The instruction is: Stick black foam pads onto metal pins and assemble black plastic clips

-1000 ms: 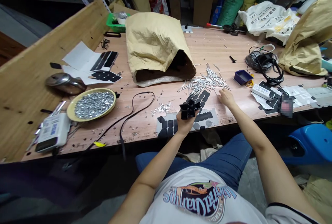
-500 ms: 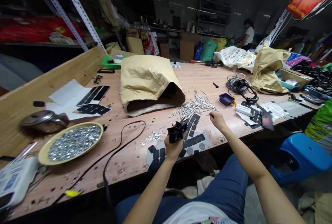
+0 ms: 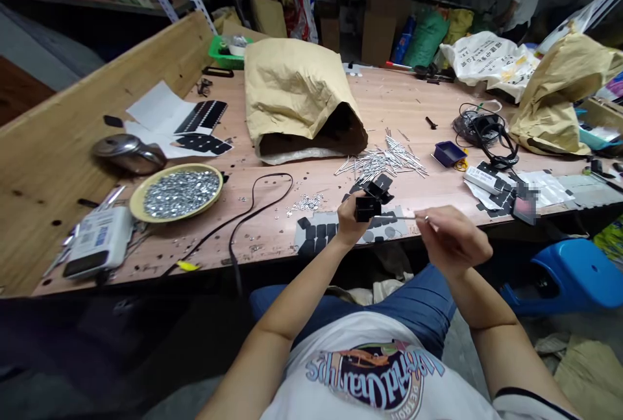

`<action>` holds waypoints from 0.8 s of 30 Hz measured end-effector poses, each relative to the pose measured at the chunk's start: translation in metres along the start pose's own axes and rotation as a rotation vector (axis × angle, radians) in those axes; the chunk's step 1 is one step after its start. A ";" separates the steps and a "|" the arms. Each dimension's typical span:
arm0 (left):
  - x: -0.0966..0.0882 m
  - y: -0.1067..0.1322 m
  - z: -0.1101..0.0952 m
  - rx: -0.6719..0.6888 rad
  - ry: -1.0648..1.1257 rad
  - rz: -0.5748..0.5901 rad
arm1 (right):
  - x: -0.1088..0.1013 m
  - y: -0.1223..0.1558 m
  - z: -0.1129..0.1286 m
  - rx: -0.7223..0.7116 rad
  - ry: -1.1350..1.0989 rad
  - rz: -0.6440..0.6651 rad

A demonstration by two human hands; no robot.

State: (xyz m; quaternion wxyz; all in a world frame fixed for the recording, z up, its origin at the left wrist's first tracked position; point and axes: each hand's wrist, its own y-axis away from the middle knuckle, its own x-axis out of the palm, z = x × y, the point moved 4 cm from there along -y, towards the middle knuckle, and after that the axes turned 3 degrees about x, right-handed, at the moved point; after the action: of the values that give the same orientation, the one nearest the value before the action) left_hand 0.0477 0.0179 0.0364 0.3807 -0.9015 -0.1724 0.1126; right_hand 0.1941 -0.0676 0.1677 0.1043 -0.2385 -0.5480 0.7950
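Observation:
My left hand (image 3: 351, 222) is closed around a black plastic part (image 3: 370, 202) with several box-like arms, held over the table's front edge. To its right, my right hand (image 3: 452, 238) pinches the outer end of a thin metal rod (image 3: 396, 217). The rod lies nearly level, its far tip at the right side of the black part; whether it has entered a hole I cannot tell. Beyond my hands is a loose pile of similar metal rods (image 3: 389, 159). Small metal washers (image 3: 307, 203) are scattered left of my left hand. Grey sheets with black pads (image 3: 318, 232) lie beneath it.
A large paper sack (image 3: 296, 95) lies open toward me. At left are a yellow bowl of metal pieces (image 3: 180, 194), a white device (image 3: 104, 241) and a black strap (image 3: 253, 212). A purple tray (image 3: 448, 154) and black headset (image 3: 496, 137) sit right; a blue stool (image 3: 574, 277) stands below.
My right hand has come back from beside the rod pile, now with a rod at the black part. My left hand has turned the black part sideways. The view has tilted down.

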 end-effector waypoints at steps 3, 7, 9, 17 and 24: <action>0.003 0.002 -0.005 0.045 0.016 0.022 | 0.006 0.006 0.019 -0.139 0.021 0.158; 0.006 0.006 -0.011 0.063 0.058 0.026 | 0.016 0.019 0.018 -0.239 0.122 0.274; 0.006 0.007 -0.015 0.074 0.116 0.035 | 0.023 0.024 0.015 -0.270 0.166 0.300; 0.007 0.007 -0.027 0.113 0.072 0.066 | 0.035 0.035 0.006 -0.236 0.249 0.273; 0.008 0.015 -0.025 0.235 0.107 0.030 | 0.038 0.051 0.000 -0.199 0.386 0.257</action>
State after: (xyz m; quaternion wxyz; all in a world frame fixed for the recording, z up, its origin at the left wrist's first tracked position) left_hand 0.0670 -0.0044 0.0424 0.4907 -0.8578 -0.1240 0.0894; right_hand 0.1661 -0.0706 0.1105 0.0810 -0.4626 -0.5585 0.6837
